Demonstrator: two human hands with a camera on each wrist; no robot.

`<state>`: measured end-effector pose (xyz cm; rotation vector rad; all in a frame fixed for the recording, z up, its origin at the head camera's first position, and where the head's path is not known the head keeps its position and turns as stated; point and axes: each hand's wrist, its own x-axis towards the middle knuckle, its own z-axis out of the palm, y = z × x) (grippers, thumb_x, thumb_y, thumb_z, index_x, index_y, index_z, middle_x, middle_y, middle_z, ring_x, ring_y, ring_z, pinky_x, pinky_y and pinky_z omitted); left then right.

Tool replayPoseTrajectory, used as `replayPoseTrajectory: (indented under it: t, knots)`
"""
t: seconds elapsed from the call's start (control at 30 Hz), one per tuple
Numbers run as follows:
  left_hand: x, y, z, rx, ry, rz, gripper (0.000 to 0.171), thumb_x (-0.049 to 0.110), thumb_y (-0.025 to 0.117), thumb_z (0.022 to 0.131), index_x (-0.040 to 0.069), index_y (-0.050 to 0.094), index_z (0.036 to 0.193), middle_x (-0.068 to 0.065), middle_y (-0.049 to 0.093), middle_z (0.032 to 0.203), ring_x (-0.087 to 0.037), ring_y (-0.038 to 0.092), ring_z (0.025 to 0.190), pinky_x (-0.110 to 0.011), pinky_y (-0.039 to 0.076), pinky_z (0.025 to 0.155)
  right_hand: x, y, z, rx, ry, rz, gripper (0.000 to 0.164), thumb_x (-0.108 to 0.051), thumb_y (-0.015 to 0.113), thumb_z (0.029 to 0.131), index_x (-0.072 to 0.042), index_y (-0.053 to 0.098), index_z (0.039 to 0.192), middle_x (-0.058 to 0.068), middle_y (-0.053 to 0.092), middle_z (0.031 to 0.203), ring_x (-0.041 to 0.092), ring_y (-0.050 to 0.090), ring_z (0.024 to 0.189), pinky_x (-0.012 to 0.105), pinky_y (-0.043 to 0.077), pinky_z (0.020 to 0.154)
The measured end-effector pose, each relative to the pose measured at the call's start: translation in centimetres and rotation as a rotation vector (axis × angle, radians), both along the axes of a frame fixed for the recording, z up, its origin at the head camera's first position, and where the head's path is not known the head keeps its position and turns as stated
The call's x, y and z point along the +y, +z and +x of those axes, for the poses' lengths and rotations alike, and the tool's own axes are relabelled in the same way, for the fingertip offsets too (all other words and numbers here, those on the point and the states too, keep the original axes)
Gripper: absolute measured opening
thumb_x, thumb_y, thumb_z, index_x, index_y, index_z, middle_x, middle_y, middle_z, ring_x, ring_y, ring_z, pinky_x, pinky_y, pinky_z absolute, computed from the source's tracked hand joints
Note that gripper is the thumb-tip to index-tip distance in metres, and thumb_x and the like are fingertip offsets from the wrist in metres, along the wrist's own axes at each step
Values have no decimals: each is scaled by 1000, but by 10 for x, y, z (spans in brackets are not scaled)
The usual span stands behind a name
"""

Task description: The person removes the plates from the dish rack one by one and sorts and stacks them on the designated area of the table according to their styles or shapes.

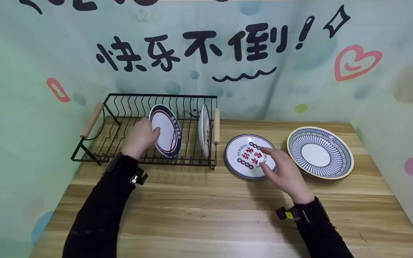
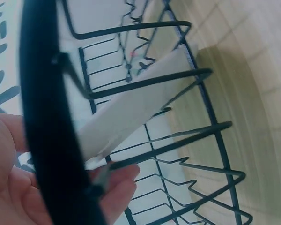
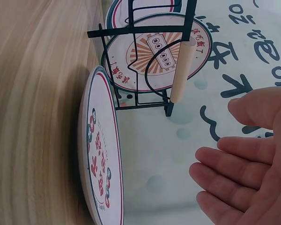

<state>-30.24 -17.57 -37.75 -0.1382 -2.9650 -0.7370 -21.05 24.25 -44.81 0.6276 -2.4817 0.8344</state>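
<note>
My left hand (image 1: 140,138) grips a white plate (image 1: 167,134) with a dark blue rim, which stands tilted on edge in the black wire dish rack (image 1: 163,95). Its thumb lies on the plate's face, and in the left wrist view the fingers (image 2: 119,190) reach behind the rack wires. A second plate (image 1: 203,130) stands upright at the rack's right end; the right wrist view shows its orange rayed pattern. Over the right edge of a plate (image 1: 240,157) with red characters, lying on the table, my right hand (image 1: 285,172) hovers with fingers spread and nothing held.
A deeper dish (image 1: 316,154) with blue stripes and a tan rim sits at the right of the wooden table (image 1: 199,215). Wooden handles (image 1: 217,126) flank the rack. A printed cloth (image 1: 192,82) hangs behind and along both sides.
</note>
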Motion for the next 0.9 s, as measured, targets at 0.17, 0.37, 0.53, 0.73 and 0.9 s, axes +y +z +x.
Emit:
replayPoseTrajectory:
  t: [0.17, 0.37, 0.53, 0.73, 0.9]
  knots:
    - [1, 0, -2, -39, 9, -16, 41, 21, 46, 99, -17, 53, 114, -29, 62, 102, -38, 60, 82, -52, 51, 71, 0, -1, 1, 1, -2, 3, 43, -8, 74, 86, 5, 61, 125, 20, 65, 121, 37, 58, 113, 47, 44, 100]
    - [2, -2, -2, -10, 23, -21, 28, 8, 42, 93, -12, 59, 103, -22, 62, 90, -30, 53, 70, -47, 48, 59, -1, 1, 1, -4, -2, 5, 43, -8, 74, 86, 5, 61, 125, 20, 64, 120, 37, 58, 113, 47, 45, 100]
    - [6, -4, -3, 17, 34, -13, 28, 1, 41, 89, -15, 59, 104, -28, 64, 95, -32, 55, 73, -51, 50, 62, -1, 1, 1, 4, -7, 9, 43, -8, 74, 86, 4, 61, 126, 20, 65, 120, 37, 58, 113, 47, 44, 100]
    - [9, -6, -4, 30, 10, 41, 27, -4, 41, 87, -18, 57, 104, -32, 63, 99, -34, 55, 80, -52, 50, 73, -1, 2, 2, 4, -9, 13, 44, -9, 74, 86, 4, 61, 126, 20, 64, 120, 37, 57, 115, 48, 44, 101]
    - [12, -6, -4, 69, 7, 48, 26, -2, 42, 88, -17, 56, 103, -31, 64, 94, -37, 62, 81, -53, 52, 68, 0, 3, 2, 16, -5, 10, 44, -9, 74, 86, 4, 60, 126, 21, 64, 120, 38, 57, 115, 48, 43, 102]
